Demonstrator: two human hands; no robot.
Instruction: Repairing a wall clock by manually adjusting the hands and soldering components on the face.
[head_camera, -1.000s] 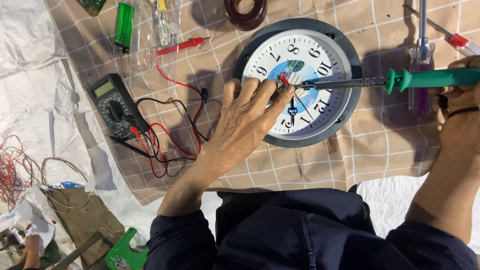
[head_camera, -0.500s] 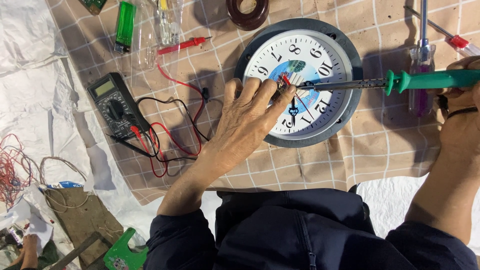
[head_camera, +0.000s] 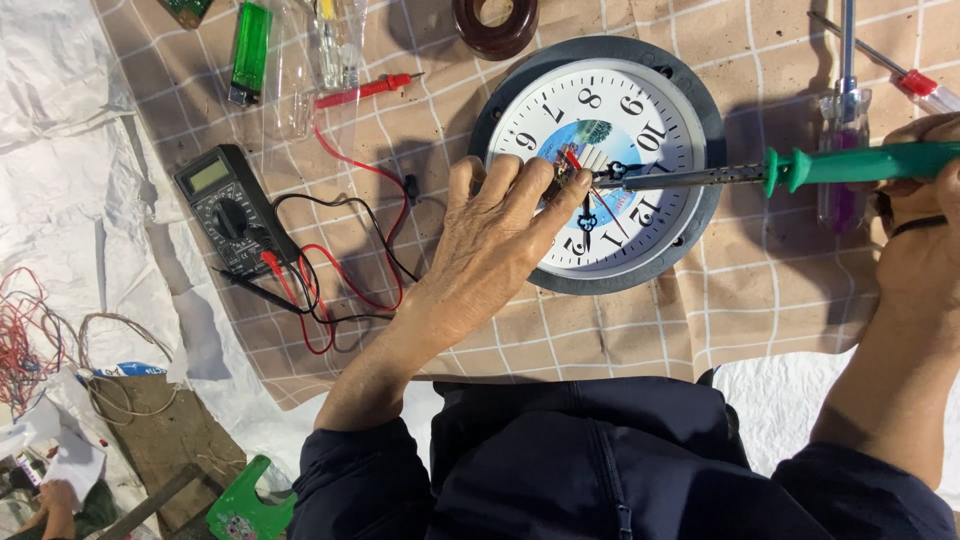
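The wall clock (head_camera: 640, 110) lies face up on a checked brown cloth (head_camera: 760, 290), round, with a grey rim and a white dial. It is the landmark here. At the dial's centre the left hand (head_camera: 500, 235) rests flat across the clock's lower left rim, its fingertips pinched on a small part (head_camera: 562, 178) beside the hub; what that part is cannot be told. The right hand (head_camera: 925, 215), off the clock's right side, is closed around the green handle of a soldering iron (head_camera: 800, 170), whose metal shaft reaches across the dial to the hub.

The clock looks light and stiff, probably plastic, with thin hands that would bend easily; it seems best held by the rim, away from the bare dial. The iron's shaft is likely hot, so only the green handle is safe to grip.

Left of the clock sits a black multimeter (head_camera: 225, 205) with red and black leads (head_camera: 330, 270) looping toward the clock. Above and left of the clock lie a red probe (head_camera: 365, 90) and a green lighter (head_camera: 248, 50). Just above the clock stands a dark brown ring-shaped roll (head_camera: 495, 22). Right of the clock lie 2 screwdrivers (head_camera: 845, 150). Far left of the clock, a tangle of red wire (head_camera: 30, 340) rests on white sheeting.
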